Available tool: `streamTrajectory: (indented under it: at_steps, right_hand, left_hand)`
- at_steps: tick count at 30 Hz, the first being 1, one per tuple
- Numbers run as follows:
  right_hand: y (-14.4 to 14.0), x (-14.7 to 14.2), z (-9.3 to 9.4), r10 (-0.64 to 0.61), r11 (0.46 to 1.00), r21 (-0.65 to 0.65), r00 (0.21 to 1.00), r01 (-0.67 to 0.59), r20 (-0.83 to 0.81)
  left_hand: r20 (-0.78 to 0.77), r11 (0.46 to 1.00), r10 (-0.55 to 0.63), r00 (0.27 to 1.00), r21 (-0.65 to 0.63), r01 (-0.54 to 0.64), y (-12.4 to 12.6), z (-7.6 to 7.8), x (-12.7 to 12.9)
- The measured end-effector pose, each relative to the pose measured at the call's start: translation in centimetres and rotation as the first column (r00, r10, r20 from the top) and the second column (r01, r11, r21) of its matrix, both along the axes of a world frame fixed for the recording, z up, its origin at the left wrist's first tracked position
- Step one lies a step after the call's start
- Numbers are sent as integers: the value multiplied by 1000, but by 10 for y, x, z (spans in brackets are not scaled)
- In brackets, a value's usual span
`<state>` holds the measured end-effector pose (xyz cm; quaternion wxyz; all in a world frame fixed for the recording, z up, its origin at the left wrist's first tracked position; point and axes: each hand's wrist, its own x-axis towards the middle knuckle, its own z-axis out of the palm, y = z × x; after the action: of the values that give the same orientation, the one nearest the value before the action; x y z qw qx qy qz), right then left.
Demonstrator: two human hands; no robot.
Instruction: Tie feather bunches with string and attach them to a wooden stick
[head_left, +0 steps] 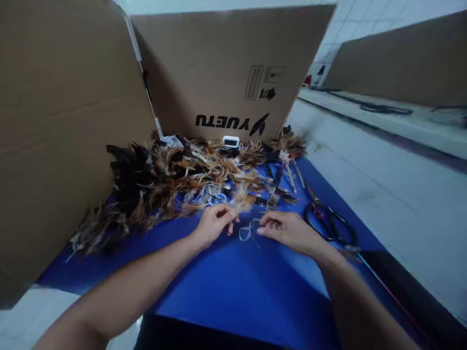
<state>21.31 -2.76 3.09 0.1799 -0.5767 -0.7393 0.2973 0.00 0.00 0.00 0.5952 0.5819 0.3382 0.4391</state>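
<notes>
My left hand (213, 223) pinches a small tuft of light brown feathers (242, 199) just above the blue mat (233, 287). My right hand (288, 229) has its fingers closed on a thin pale thread (247, 232) that loops between the two hands. A big heap of brown and black feathers (164, 182) lies beyond the hands, spread across the mat's far half.
Black-handled scissors (330, 221) lie right of my right hand. Several bound feather stems (292, 175) lie at the back right. A small white device (231, 141) stands against the cardboard wall (219, 68). Another cardboard panel (62, 121) closes off the left. White table surface (394, 194) runs along the right.
</notes>
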Motion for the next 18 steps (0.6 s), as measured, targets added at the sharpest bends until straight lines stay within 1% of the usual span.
streamTrajectory:
  at_steps: [4, 9, 13, 18]
  right_hand:
    - [0, -3, -3, 105, 994, -41, 991, -102, 83]
    - [0, -4, -1, 129, 991, -40, 979, -125, 158]
    - [-1, -3, 3, 109, 993, 32, 978, -116, 175]
    - [0, -2, 4, 53, 987, 145, 990, -72, 127]
  left_hand:
    - [4, 1000, 1, 1000, 3, -1, 2, 1, -1]
    - [25, 1000, 0, 1000, -26, 0, 1, 2, -1]
    - [30, 999, 0, 1000, -37, 1, 1, 1, -1]
    - [38, 999, 8, 999, -42, -7, 1, 2, -1]
